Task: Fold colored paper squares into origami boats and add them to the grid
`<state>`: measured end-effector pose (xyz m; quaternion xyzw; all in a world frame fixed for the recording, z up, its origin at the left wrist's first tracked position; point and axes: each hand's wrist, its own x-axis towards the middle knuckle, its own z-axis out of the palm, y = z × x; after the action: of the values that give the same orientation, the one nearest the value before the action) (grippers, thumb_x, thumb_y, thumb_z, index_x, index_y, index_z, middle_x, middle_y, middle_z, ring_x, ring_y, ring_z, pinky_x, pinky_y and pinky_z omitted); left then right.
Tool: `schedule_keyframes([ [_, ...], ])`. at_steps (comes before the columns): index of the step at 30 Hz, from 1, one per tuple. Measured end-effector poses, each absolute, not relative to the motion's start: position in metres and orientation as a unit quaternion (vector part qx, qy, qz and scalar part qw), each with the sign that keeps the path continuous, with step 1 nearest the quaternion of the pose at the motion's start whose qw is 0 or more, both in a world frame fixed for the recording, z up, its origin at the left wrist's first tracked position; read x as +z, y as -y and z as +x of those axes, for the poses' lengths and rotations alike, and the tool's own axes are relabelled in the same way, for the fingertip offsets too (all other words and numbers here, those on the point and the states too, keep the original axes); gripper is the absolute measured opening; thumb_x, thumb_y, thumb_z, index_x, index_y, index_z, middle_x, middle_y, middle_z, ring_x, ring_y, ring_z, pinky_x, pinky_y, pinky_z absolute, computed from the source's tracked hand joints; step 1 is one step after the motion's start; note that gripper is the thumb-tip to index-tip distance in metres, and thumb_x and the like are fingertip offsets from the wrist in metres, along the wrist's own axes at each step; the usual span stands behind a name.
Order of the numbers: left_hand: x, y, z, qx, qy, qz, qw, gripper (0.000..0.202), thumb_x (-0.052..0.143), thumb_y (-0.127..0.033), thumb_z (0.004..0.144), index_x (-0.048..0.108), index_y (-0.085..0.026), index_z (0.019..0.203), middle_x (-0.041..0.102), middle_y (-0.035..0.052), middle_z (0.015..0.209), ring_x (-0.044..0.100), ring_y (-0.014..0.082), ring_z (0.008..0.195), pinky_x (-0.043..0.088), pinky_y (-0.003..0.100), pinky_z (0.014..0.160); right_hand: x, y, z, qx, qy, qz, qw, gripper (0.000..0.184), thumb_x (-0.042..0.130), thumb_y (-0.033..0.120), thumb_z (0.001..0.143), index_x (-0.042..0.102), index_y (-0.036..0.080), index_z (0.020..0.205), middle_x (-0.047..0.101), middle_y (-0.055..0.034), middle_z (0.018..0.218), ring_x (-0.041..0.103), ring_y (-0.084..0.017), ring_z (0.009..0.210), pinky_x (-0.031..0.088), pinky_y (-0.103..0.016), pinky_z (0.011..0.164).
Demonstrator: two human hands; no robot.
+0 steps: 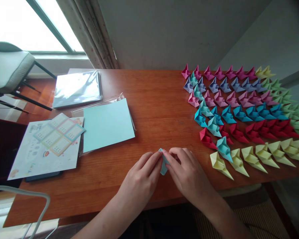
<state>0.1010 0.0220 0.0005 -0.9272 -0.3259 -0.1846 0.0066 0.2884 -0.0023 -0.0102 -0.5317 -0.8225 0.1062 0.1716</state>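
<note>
A small folded piece of light aqua paper point(163, 168) is held between my two hands over the front of the table. My left hand point(146, 172) pinches its left side, and my right hand point(184, 171) grips the upper right, thumbs and fingertips close together. Much of the paper is covered by my fingers. Off to the right stand rows of folded paper boats in several colours, the nearest being an aqua boat point(224, 148), a red boat point(207, 138) and a pale yellow boat point(220, 165). Left of my hands lies a stack of flat aqua paper point(108, 123).
A plastic-wrapped pack point(77, 89) rests at the back left of the wooden table point(154, 99). Printed label cards point(59, 133) lie on a white printed sheet point(22, 152), with a dark flat object point(43, 176) under it. A chair point(10, 66) stands by the window.
</note>
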Motion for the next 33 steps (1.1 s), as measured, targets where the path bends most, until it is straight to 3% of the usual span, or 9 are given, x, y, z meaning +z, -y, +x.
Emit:
schedule_keyframes([
  [7,-0.009,-0.015,0.099,-0.181,0.331,-0.926,-0.003,0.031,0.043,-0.008,0.1,0.062,-0.001,0.124,0.07,0.0157,0.127,0.064,0.0263,0.12,0.057,0.038,0.103,-0.007,0.008,0.294,0.117,0.828,-0.526,0.156,0.042,0.059,0.023,0.097,0.055,0.012,0.137,0.062,-0.0147,0.119,0.055,-0.028,0.102,0.049,-0.045,0.085],
  [15,-0.002,-0.024,0.092,-0.273,0.324,-0.9,-0.101,0.019,0.051,-0.01,0.098,0.069,-0.008,0.105,0.074,0.0115,0.109,0.068,0.0211,0.102,0.06,0.033,0.094,-0.002,0.005,0.305,0.116,0.842,-0.487,0.2,0.026,0.066,0.027,0.094,0.067,0.016,0.118,0.066,-0.0122,0.113,0.06,-0.025,0.098,0.052,-0.041,0.085],
  [21,0.002,-0.031,0.085,-0.225,0.292,-0.924,-0.102,0.022,0.052,-0.023,0.1,0.07,-0.01,0.101,0.073,0.0103,0.106,0.069,0.0231,0.1,0.062,0.035,0.092,-0.001,0.001,0.305,0.103,0.845,-0.467,0.241,0.017,0.065,0.026,0.096,0.072,0.015,0.107,0.07,-0.0116,0.104,0.062,-0.022,0.093,0.054,-0.037,0.081],
  [26,0.0,-0.033,0.083,-0.195,0.293,-0.928,-0.122,0.023,0.046,-0.011,0.099,0.07,-0.01,0.103,0.072,0.0103,0.109,0.068,0.0221,0.101,0.061,0.034,0.093,-0.004,0.002,0.303,0.139,0.822,-0.492,0.252,0.015,0.059,0.022,0.098,0.072,0.017,0.105,0.069,-0.0104,0.103,0.061,-0.021,0.091,0.054,-0.037,0.079],
  [33,-0.007,-0.026,0.085,-0.256,0.334,-0.891,-0.17,0.014,0.057,-0.01,0.096,0.066,-0.01,0.106,0.071,0.0099,0.111,0.066,0.0209,0.102,0.059,0.032,0.093,-0.008,0.007,0.3,0.173,0.792,-0.516,0.277,0.018,0.057,0.013,0.097,0.072,0.023,0.1,0.068,-0.0069,0.1,0.06,-0.02,0.091,0.053,-0.035,0.078],
])
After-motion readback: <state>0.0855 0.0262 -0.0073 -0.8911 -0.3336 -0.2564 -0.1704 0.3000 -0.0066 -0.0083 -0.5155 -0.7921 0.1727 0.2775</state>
